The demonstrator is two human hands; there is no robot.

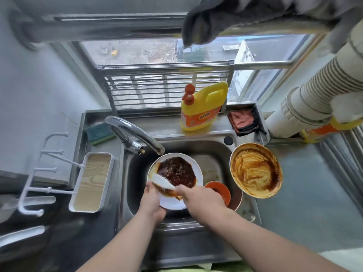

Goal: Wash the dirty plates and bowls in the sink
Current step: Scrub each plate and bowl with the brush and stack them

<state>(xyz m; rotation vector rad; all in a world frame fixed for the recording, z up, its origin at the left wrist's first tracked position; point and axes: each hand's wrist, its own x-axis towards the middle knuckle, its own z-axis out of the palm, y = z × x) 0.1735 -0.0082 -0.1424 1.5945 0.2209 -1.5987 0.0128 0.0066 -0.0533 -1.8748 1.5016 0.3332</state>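
L hand grips round white sauce-smeared plate at its 7 o'clock edge; R hand fingers curled round white brush on plate.

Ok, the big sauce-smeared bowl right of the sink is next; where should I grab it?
Pinch the near rim of the big bowl, coming from your side. It sits upright on the counter; sauce coats the inside, so thumb just over the rim, fingers under the outer wall.

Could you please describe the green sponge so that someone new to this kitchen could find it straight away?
Start at the steel sink and follow the faucet back to its base. The sponge lies on the ledge just left of it, the only green and yellow block there.
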